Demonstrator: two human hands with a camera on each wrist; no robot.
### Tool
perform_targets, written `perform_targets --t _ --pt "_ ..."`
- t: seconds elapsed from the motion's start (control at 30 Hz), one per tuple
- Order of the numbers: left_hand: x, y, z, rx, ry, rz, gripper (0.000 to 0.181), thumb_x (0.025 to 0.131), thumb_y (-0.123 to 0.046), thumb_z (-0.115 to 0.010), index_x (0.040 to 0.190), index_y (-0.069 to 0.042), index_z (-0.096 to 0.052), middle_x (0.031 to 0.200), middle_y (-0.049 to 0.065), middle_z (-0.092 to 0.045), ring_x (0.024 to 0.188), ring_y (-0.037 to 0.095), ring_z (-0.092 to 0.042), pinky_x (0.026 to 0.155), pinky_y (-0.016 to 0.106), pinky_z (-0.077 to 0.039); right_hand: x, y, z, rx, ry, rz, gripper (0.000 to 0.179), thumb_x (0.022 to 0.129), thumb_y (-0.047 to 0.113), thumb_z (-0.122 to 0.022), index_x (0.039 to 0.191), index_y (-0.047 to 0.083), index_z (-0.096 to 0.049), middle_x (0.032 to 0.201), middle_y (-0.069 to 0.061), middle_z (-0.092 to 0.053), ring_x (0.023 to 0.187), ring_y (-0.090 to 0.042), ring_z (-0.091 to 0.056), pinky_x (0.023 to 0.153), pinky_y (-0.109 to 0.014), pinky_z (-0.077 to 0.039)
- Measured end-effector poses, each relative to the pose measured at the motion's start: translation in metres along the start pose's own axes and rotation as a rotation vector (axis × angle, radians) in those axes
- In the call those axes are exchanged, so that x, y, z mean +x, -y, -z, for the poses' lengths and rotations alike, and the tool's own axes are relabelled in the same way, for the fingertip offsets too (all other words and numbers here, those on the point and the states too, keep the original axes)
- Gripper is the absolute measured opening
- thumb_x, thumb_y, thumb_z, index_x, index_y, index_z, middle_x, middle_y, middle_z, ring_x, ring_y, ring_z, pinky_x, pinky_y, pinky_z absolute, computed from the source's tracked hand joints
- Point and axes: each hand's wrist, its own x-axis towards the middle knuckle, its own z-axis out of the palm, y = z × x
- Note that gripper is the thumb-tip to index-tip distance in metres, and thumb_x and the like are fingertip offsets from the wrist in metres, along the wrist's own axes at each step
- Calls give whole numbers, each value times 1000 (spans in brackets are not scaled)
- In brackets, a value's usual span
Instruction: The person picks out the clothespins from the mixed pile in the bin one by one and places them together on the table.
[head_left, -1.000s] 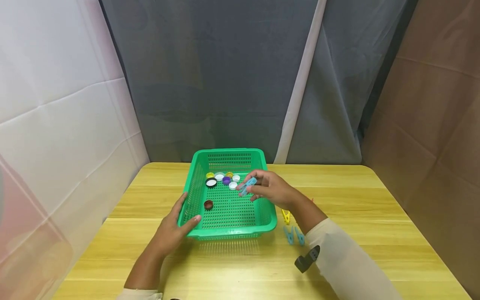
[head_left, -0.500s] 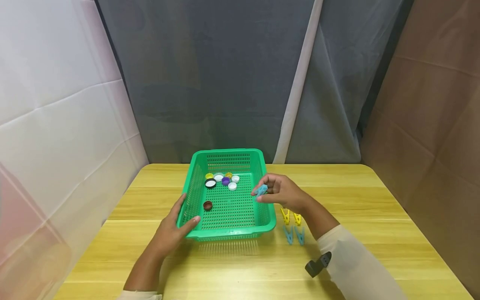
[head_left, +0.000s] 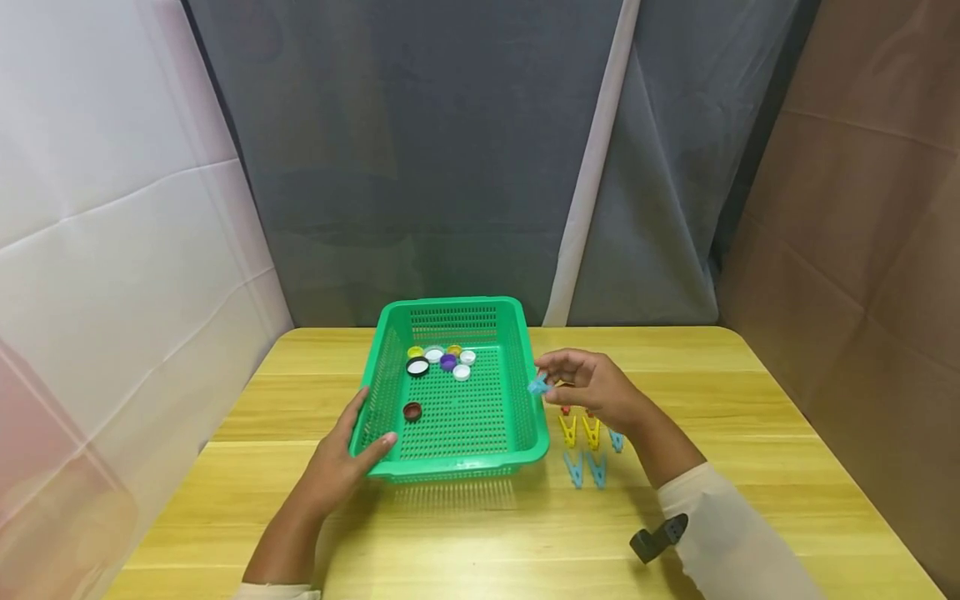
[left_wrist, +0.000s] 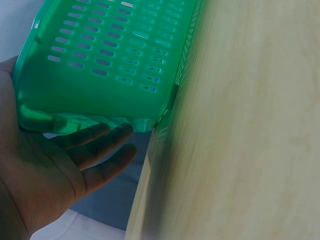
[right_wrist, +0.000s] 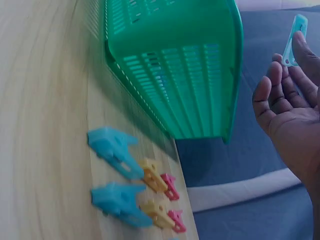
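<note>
My left hand (head_left: pixel 335 464) holds the front left corner of a green plastic basket (head_left: pixel 465 461), thumb on the rim and fingers along the outer wall. In the left wrist view those fingers (left_wrist: pixel 102 150) lie fairly straight against the basket. Just over the basket's right rim, my right hand (head_left: pixel 592 387) pinches a light blue clothespin (head_left: pixel 539 384) between thumb and fingers; the right wrist view shows this clothespin (right_wrist: pixel 295 41) raised above the rim. Inside the basket sit several bottle caps, among them a purple cap (head_left: pixel 448 362) and a brown cap (head_left: pixel 412 412).
Right of the basket, clothespins lie in rows on the wooden table (head_left: pixel 712 467): two blue clothespins (head_left: pixel 586 469) in front, yellow clothespins (head_left: pixel 580 432) behind, red clothespins (head_left: pixel 566 410) partly hidden farther back. Another blue clothespin (head_left: pixel 617 441) lies by the right forearm. Cloth curtains surround the table.
My right hand has moved right with the blue clothespin, from above the basket's inside to its right rim. More clothespins on the table have come into sight. My left hand stays on the basket.
</note>
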Motion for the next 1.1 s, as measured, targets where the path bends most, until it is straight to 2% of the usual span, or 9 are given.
perform_targets --t 0.1,0.2,0.27,0.37,0.57,0.67,0.8,0.87,1.1 --pt "0 0 0 -2 2 2 95 109 -48 -63 178 -27 -2 176 34 -26 153 63 -42 118 78 -40 -7 -3 8 57 5 14 34 99 -2 -75 130 -11 -65 109 7 -74 90 -9 -73 69 -20 -57" --pt "1 0 0 2 4 7 95 109 -48 -64 178 -27 -1 176 34 -26 154 63 -40 118 78 -39 -15 -6 15 84 -4 17 24 100 -1 -75 123 4 -74 109 7 -75 92 -9 -73 70 -20 -57" --pt "1 0 1 5 4 10 96 109 -48 -64 178 -27 -2 176 34 -26 154 63 -40 118 78 -39 -20 -8 19 97 -14 18 26 101 0 -74 123 14 -76 112 7 -74 97 -7 -73 72 -20 -58" --pt "1 -1 1 6 4 8 95 109 -48 -63 178 -27 -2 176 35 -26 153 63 -41 118 78 -39 -27 -10 25 137 -15 20 30 104 -2 -70 126 18 -76 115 7 -73 100 -6 -72 76 -20 -59" --pt "1 0 1 -2 3 3 96 109 -47 -64 178 -27 -2 175 35 -28 152 63 -43 117 78 -40 -40 -17 33 175 9 -4 33 105 -3 -68 129 18 -75 115 7 -72 101 -6 -71 84 -21 -61" --pt "1 0 0 3 4 2 96 109 -48 -63 178 -27 -1 175 35 -27 152 63 -43 117 78 -41 -45 -21 37 171 14 -14 30 104 -4 -67 131 9 -73 117 8 -72 105 -4 -70 89 -21 -61" --pt "2 0 1 8 7 8 96 109 -48 -63 178 -27 0 176 35 -26 153 64 -41 117 79 -40 -54 -26 43 135 8 -29 31 104 -5 -67 134 -14 -64 118 8 -73 106 -4 -70 91 -20 -61" --pt "2 -1 1 8 8 12 96 108 -49 -63 178 -28 0 176 35 -25 153 64 -40 118 79 -39 -60 -29 46 85 -11 -40 35 104 -2 -69 134 -17 -61 120 9 -72 109 -5 -69 91 -20 -60" --pt "3 0 0 11 9 16 97 108 -48 -63 178 -27 0 177 34 -24 154 64 -39 118 79 -39 -76 -41 55 -79 -54 -22 29 105 1 -69 133 -4 -69 146 -4 -65 131 -1 -61 101 -21 -56"
